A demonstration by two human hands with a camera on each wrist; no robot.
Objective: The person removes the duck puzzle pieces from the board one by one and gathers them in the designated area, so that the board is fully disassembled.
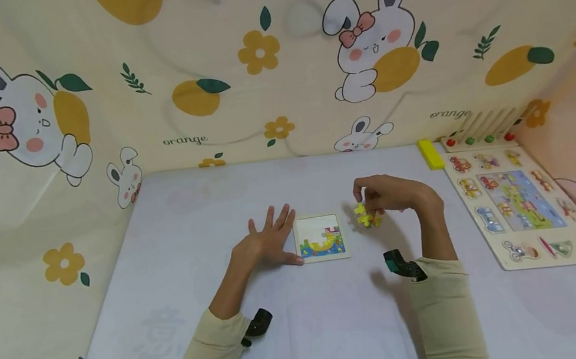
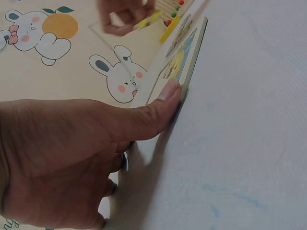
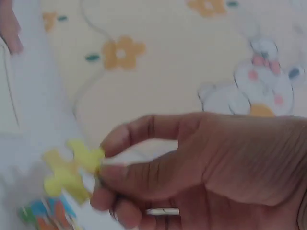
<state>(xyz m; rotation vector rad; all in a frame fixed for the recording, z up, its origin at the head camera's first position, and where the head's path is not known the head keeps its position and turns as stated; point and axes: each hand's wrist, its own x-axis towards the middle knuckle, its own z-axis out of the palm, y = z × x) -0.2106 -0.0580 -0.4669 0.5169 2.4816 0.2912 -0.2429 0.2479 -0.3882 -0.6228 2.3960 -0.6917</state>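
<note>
A small square jigsaw tray [image 1: 311, 225] lies on the table, its lower part filled with joined picture pieces and its upper part bare. Against its left side rests my left hand [image 1: 268, 244], fingers spread and straight, the thumb [image 2: 169, 91] on the tray's edge near the lower left corner. To the right of the tray, my right hand [image 1: 388, 193] pinches a yellow jigsaw piece [image 3: 64, 172] between thumb and fingers, above the table. Below that piece is another multicoloured jigsaw piece [image 3: 53, 213], blurred and partly out of the right wrist view.
A large wooden picture-puzzle board [image 1: 536, 255] lies at the right of the table. Behind it stands a wooden rack [image 1: 481, 140] with red and green beads. A yellow block [image 1: 430, 154] sits beside the board's far left corner. A printed cloth [image 1: 237, 108] hangs along the back.
</note>
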